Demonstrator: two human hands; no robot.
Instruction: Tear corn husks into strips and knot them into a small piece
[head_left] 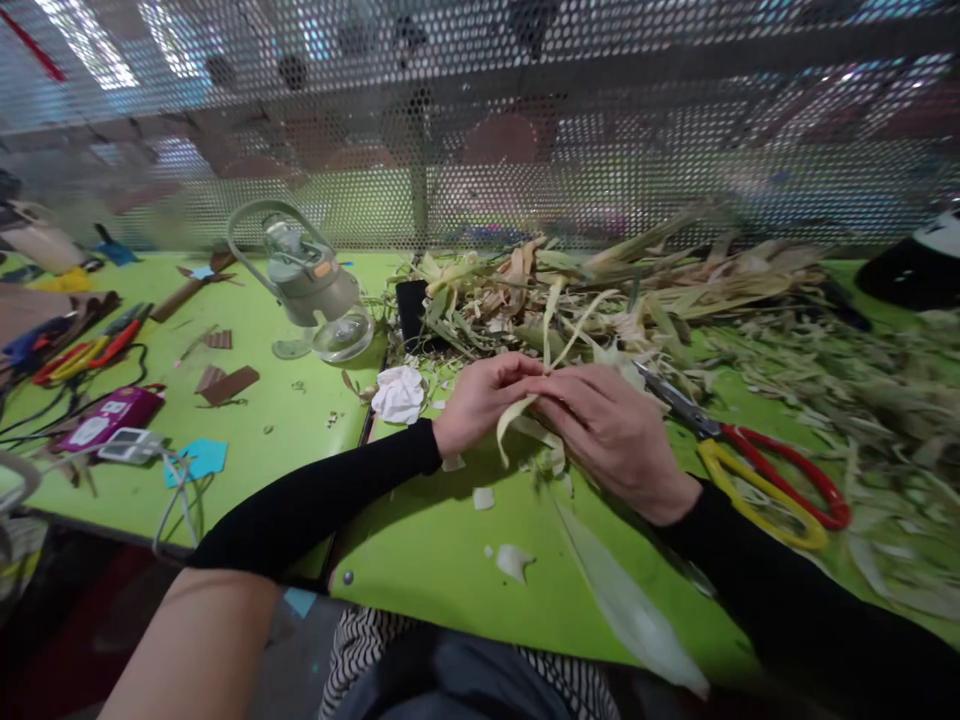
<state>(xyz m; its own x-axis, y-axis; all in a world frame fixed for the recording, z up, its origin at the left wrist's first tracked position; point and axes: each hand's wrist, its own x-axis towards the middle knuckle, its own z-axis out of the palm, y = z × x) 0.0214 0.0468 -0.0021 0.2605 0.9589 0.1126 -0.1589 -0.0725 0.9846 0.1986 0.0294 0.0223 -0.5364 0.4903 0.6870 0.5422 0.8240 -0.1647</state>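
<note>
Pale strips of corn husk (514,423) are pinched between my two hands, which meet over the green table. My left hand (491,395) has its fingers closed on the strips from the left. From the right, my right hand (611,430) grips the same strips, its fingertips touching those of the left. Two thin ends stick up above the fingers, and a curled end hangs below. A long, wide husk leaf (630,590) lies below my right hand, toward the table's front edge. Scissors (757,470) with one red and one yellow handle lie beside my right wrist.
A heap of dried husks (600,290) spreads along the perforated metal screen (480,130). Shredded husk (862,390) covers the right side. A tilted-looking clear bottle (315,290), crumpled tissue (398,394), a dark phone-like slab (412,312) and a purple box (112,418) are leftward.
</note>
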